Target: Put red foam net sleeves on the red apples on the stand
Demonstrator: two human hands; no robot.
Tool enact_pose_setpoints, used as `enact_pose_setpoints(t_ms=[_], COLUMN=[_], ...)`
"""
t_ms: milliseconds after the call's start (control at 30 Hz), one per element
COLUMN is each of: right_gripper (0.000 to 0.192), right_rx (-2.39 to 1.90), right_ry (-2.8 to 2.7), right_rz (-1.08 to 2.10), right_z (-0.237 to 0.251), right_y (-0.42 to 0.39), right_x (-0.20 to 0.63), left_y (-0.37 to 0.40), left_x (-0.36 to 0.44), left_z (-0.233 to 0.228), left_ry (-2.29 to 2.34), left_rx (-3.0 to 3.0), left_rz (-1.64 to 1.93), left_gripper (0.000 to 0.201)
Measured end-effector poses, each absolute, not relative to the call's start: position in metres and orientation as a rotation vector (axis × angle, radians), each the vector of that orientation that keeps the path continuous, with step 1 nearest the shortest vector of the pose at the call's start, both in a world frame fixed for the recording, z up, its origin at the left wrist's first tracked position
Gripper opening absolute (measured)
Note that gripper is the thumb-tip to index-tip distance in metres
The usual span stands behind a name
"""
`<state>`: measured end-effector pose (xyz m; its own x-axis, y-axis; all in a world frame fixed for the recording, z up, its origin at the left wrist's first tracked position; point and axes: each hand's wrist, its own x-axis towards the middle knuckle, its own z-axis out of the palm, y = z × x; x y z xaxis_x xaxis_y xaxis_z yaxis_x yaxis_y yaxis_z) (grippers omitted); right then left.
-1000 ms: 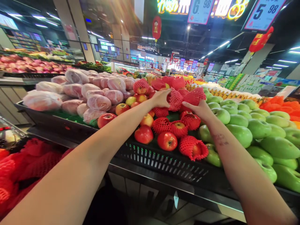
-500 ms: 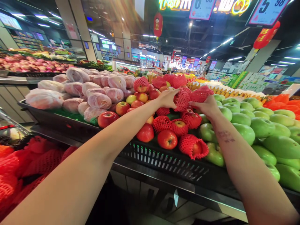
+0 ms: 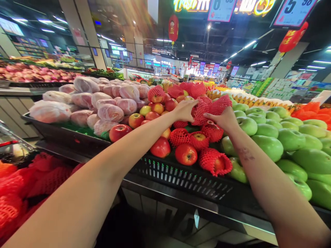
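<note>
Both my arms reach over a black slatted crate (image 3: 186, 179) of red apples, many of them in red foam net sleeves. My left hand (image 3: 184, 109) grips one side of a net-wrapped apple (image 3: 200, 111) near the top of the pile. My right hand (image 3: 223, 119) holds the red net sleeve (image 3: 219, 104) on the other side of that same apple. Bare red apples (image 3: 186, 154) and more netted apples (image 3: 214, 162) lie in front of my hands.
Green apples (image 3: 269, 146) fill the display to the right. Pink fruit in clear plastic wrap (image 3: 110, 112) is piled to the left. A heap of loose red foam nets (image 3: 18, 186) lies at lower left. Price signs (image 3: 293, 12) hang overhead, with more produce stands behind.
My view has shifted slightly. Both hands stay on the netted apple at the top of the pile, and my right hand has pulled the net sleeve a little upward and to the right.
</note>
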<state>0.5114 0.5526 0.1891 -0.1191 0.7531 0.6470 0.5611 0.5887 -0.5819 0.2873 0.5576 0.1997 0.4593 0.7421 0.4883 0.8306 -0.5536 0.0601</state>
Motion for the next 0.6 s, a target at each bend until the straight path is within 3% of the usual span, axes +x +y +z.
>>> enact_pose_setpoints(t_ms=[133,267,600], right_gripper=[0.048,0.041,0.029], right_rx=[-1.07,-0.997,-1.05], right_ry=[-1.767,-1.67,-1.487], right_rz=[0.453,0.668,0.6], right_z=[0.191,0.196,0.199], right_y=[0.551,0.546,0.545], right_x=[0.515,0.509,0.513], left_y=[0.555,0.557,0.578], left_x=[0.296,0.295,0.286], left_z=[0.199,0.2,0.199], left_ry=[-1.336,-1.371,-1.286], left_rx=[-2.518,-2.527,-2.734], left_rz=[-0.653,-0.694,-0.986], left_gripper=[0.094,0.101,0.106])
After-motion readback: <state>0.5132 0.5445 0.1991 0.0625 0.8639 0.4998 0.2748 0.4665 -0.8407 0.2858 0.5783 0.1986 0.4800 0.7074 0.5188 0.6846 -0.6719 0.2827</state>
